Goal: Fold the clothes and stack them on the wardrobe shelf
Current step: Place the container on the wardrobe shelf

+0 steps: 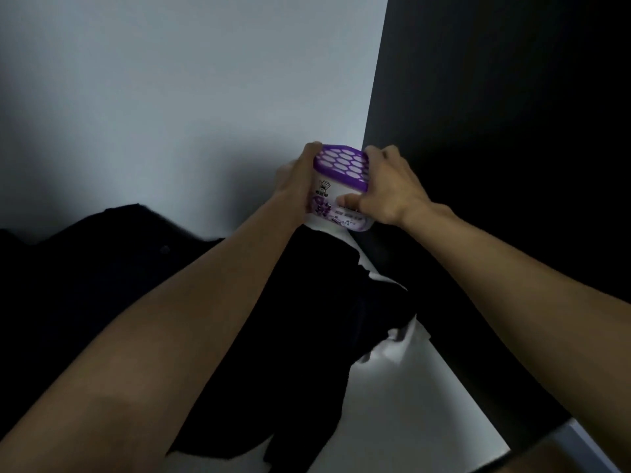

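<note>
The dark clothes (112, 288) lie in a loose heap on the white wardrobe shelf (392, 387), near you and under both forearms. Just past their far edge, your 2 hands clasp a white tub (336, 203) with a purple perforated lid (341, 163). Your left hand (295, 186) curls round its left side and your right hand (392, 191) grips the right side and lid rim. You cannot tell whether the tub rests on the shelf. If it tilts or the lid pops, its contents could spill onto the fabric, and your forearms could drag the heap askew. A pale back wall (170, 97) stands far, a dark panel (512, 97) closes the right, and the light is dim.
</note>
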